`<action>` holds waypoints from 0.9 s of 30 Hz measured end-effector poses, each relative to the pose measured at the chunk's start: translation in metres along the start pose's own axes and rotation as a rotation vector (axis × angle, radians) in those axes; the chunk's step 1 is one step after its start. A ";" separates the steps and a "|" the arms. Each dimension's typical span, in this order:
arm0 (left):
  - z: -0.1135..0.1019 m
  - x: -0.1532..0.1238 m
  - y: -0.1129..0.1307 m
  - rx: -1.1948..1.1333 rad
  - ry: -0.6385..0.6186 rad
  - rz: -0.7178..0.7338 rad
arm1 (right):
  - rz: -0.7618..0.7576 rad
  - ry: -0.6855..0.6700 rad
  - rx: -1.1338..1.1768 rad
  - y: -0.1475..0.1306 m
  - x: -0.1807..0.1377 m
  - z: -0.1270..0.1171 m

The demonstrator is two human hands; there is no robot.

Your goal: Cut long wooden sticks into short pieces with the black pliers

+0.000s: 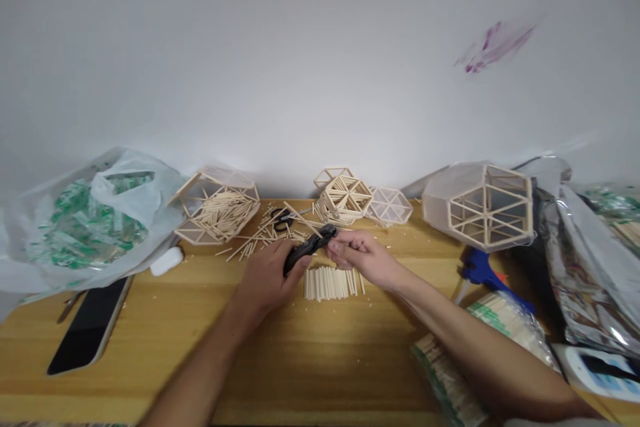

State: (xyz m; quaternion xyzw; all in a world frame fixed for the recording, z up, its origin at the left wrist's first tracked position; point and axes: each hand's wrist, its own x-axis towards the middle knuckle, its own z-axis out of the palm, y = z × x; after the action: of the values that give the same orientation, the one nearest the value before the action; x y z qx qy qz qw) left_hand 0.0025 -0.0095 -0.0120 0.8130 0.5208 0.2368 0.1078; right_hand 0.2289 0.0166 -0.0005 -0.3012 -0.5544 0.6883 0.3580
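My left hand [273,273] is wrapped around black-handled pliers [306,252], their head pointing up and to the right. A thin wooden stick [302,219] slants down from the upper left to the head of the pliers. Just right of that head, my right hand [361,255] is closed in a pinch, apparently on the stick's near end, which its fingers mostly hide. Below both hands lies a neat row of short cut sticks [327,283]. Behind the pliers, loose sticks [250,243] are scattered around black-handled scissors [283,219].
Hexagonal stick frames stand along the wall: one filled with sticks [220,210], a smaller one [347,197], and a large paper-covered one [487,210]. At left are a plastic bag [115,207], a white case [167,261] and a phone [90,327]. A blue glue gun [480,268] and stick packs [505,317] lie right.
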 end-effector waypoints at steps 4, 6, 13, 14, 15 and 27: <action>-0.001 0.000 0.000 -0.012 0.001 0.007 | 0.063 -0.038 0.144 0.001 0.001 0.000; -0.001 -0.001 0.000 -0.011 0.000 0.003 | 0.103 -0.069 0.209 0.000 0.001 0.000; -0.001 -0.001 0.003 -0.058 0.008 0.010 | 0.229 -0.139 0.410 -0.001 0.001 -0.001; -0.002 0.000 0.003 -0.062 -0.003 0.000 | 0.234 -0.137 0.424 -0.001 0.001 -0.001; -0.002 0.000 0.004 -0.064 -0.017 -0.012 | 0.241 -0.134 0.434 0.000 0.001 -0.001; -0.012 0.003 0.000 0.079 -0.179 -0.102 | 0.179 0.109 0.174 -0.008 0.003 -0.012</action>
State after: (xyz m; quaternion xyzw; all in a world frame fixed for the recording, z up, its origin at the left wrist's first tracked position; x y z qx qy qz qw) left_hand -0.0024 -0.0078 -0.0007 0.8072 0.5585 0.1367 0.1337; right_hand 0.2380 0.0271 0.0046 -0.3541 -0.4432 0.7456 0.3497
